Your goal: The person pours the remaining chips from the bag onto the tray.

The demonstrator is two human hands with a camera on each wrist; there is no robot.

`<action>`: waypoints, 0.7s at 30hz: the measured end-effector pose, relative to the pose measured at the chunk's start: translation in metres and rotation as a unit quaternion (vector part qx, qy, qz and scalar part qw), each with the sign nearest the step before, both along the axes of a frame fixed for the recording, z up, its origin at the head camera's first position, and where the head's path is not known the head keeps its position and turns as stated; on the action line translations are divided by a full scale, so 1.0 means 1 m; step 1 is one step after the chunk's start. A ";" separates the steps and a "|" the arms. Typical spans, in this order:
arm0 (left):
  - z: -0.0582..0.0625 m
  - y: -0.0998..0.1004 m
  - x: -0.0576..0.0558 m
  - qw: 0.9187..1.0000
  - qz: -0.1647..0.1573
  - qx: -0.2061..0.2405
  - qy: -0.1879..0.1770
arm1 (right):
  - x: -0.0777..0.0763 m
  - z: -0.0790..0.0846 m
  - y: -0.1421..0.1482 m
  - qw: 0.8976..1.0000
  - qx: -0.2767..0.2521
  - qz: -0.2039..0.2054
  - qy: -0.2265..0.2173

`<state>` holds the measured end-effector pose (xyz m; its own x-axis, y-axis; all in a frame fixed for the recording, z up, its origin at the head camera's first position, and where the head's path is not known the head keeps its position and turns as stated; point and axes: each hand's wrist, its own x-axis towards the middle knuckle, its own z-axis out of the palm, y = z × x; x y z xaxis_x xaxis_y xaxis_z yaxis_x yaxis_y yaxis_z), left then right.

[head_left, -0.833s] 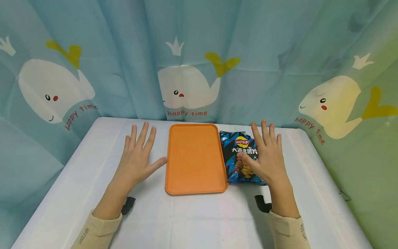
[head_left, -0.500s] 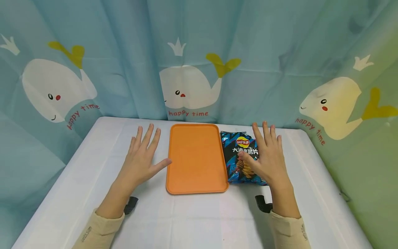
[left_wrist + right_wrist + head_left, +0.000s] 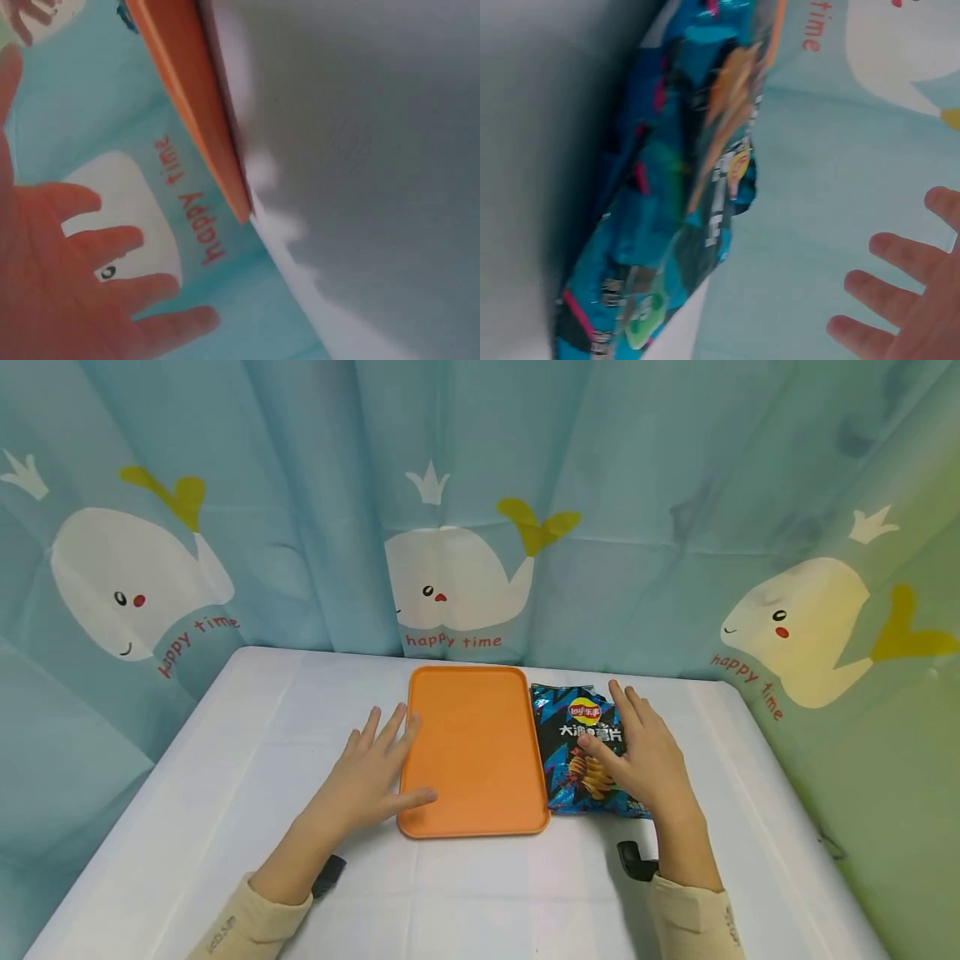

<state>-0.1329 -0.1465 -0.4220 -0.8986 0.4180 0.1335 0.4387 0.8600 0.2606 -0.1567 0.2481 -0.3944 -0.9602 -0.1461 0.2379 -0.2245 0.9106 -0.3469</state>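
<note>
Head view; bag (image 3: 572, 777) partly beneath right grip (image 3: 647, 756)

The left sleeve (image 3: 251, 917) and right sleeve (image 3: 692, 917) are tan, with tiny dark writing (image 3: 222, 934) near the ends. A black bit (image 3: 637, 863) sticks out at each wrist. The left hand (image 3: 369, 787) and right hand (image 3: 651, 758) are bare.

The chip bag (image 3: 567, 768) is showing "Lay's 乐事" and, partly readable, "薯片"; the curtain (image 3: 630, 468) is repeating "happy time" in red; the sleeves (image 3: 253, 920) are bearing illegible lettering.
</note>
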 end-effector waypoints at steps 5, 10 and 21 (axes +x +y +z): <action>-0.005 0.002 0.005 0.999 -0.011 -0.008 -0.039 | -0.001 -0.008 0.010 0.998 0.006 -0.034 -0.058; -0.003 0.003 0.009 0.996 -0.010 -0.013 -0.088 | -0.004 -0.012 0.019 0.986 0.015 -0.088 -0.142; -0.001 0.004 0.012 0.982 0.008 -0.023 -0.188 | -0.010 -0.022 0.029 0.962 0.001 -0.127 -0.242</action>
